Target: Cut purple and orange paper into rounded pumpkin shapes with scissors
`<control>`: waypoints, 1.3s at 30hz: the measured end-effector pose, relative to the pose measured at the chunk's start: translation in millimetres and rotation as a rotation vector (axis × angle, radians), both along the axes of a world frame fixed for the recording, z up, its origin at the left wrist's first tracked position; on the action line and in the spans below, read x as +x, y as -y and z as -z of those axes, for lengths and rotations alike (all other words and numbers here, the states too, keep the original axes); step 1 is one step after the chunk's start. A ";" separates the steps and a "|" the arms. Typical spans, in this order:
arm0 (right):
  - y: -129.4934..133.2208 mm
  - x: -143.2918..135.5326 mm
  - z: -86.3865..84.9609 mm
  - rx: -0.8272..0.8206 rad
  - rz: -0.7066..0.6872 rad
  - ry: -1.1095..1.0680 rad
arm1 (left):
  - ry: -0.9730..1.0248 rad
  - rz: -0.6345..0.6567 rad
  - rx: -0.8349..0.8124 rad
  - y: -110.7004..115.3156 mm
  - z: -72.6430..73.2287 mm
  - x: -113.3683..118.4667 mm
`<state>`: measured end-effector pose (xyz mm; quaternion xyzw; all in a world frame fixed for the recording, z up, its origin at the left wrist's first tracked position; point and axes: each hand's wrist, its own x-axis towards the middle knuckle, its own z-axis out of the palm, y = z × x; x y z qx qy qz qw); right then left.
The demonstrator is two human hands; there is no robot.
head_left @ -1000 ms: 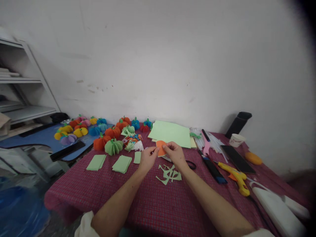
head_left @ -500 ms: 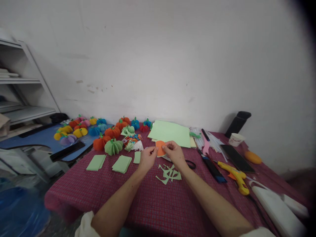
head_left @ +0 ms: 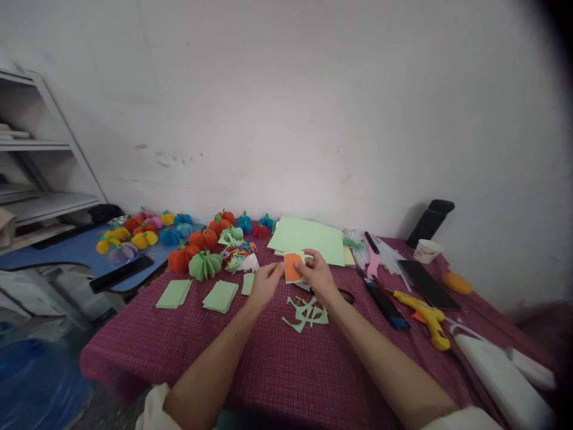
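Paper cup [head_left: 427, 251] was at right on tablecloth [head_left: 277, 364], its inside hidden | both forearms [head_left: 228, 352] reached forward | right hand [head_left: 320, 278] pinched orange paper [head_left: 290, 270] above the tablecloth | left hand [head_left: 265, 285] was at its left edge, pinching uncertain

This looks like a small paper-craft workroom. A cloth-covered desk [head_left: 286, 373] carries honeycomb-style paper pumpkins [head_left: 205, 266], stacks of pale green paper [head_left: 221, 297], curled paper offcuts [head_left: 319, 316] and a yellow glue gun [head_left: 427, 315], with an orange paper piece [head_left: 291, 272] held above it. More pumpkins crowd a blue desk [head_left: 87, 251] beside plain metal shelving [head_left: 40, 146], against a scuffed white wall [head_left: 286, 119].
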<state>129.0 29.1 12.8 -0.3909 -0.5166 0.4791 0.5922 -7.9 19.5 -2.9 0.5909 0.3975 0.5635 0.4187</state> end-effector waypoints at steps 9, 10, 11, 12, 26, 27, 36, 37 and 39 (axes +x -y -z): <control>2.4 -1.9 0.5 -0.044 -0.030 0.015 | -0.061 -0.058 -0.012 -4.8 7.6 -2.0; 2.2 -1.7 1.1 -0.040 -0.026 0.025 | -0.038 -0.056 -0.025 -5.0 7.3 -2.1; 1.8 -1.4 1.8 -0.027 -0.023 0.030 | -0.005 -0.057 -0.041 -5.2 7.0 -2.3; 1.3 -1.2 2.6 -0.006 -0.017 0.032 | 0.037 -0.065 -0.058 -5.7 6.6 -2.5; -1.9 -2.8 13.8 0.132 0.070 0.286 | 0.230 -0.235 -0.080 -6.3 2.2 -4.8; -2.2 -2.5 14.0 0.134 0.063 0.289 | 0.229 -0.234 -0.078 -6.2 1.9 -4.9; -0.6 -3.0 12.3 0.133 0.048 0.296 | 0.242 -0.234 -0.071 -7.6 3.0 -5.0; -0.4 -3.0 12.0 0.131 0.051 0.296 | 0.232 -0.238 -0.072 -7.6 3.1 -5.3; 0.0 -2.9 11.4 0.128 0.058 0.297 | 0.207 -0.245 -0.078 -7.7 3.5 -5.7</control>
